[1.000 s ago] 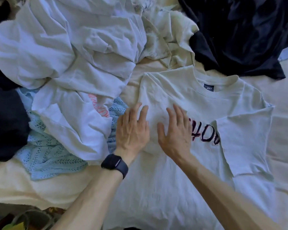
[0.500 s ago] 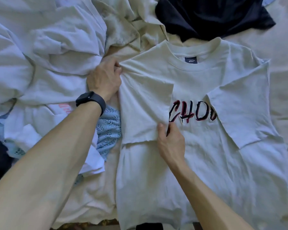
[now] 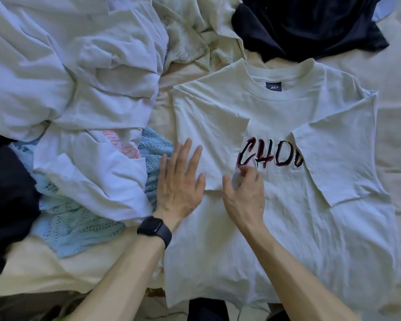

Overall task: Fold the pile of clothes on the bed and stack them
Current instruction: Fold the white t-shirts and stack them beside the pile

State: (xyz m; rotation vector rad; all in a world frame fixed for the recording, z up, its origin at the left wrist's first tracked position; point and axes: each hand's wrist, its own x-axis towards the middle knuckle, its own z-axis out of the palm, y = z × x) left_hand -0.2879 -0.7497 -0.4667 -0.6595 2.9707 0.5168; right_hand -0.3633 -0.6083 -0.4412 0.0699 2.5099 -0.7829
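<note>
White T-shirt (image 3: 287, 228) lay flat on bed (image 3: 398, 158) beside pile (image 3: 79, 89). Left hand (image 3: 181, 181) pressed sleeve (image 3: 208, 140), fingers straight; right hand (image 3: 243, 193) pinched its hem. Advise tugging hem square, smoothing outward before folding.

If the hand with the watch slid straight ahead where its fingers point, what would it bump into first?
The left hand lies flat on the folded-in sleeve of the white T-shirt, so it would slide up that sleeve to the shoulder. Beyond the shirt, probably the crumpled cream cloth.
</note>
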